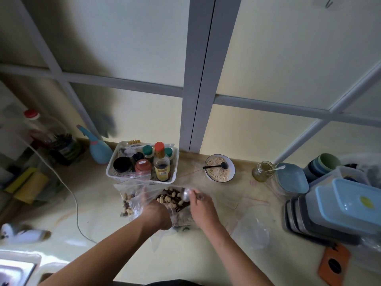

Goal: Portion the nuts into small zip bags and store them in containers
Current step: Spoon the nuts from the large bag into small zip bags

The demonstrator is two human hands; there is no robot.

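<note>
A large clear bag of mixed nuts (169,200) lies open on the counter in front of me. My left hand (154,211) grips a small clear zip bag (138,200) at the big bag's left side; that small bag holds some nuts. My right hand (201,205) holds a metal spoon (185,194), whose bowl is down among the nuts. Several empty zip bags with red seals (250,219) lie flat to the right. Stacked lidded containers (334,211), blue and grey, stand at the far right.
A white basket of condiment bottles (144,165) stands just behind the nut bag. Further right are a bowl of oats with a black spoon (219,168) and a small jar (262,171). A white cable (77,205) crosses the counter on the left, and a sink corner (14,271) shows bottom left.
</note>
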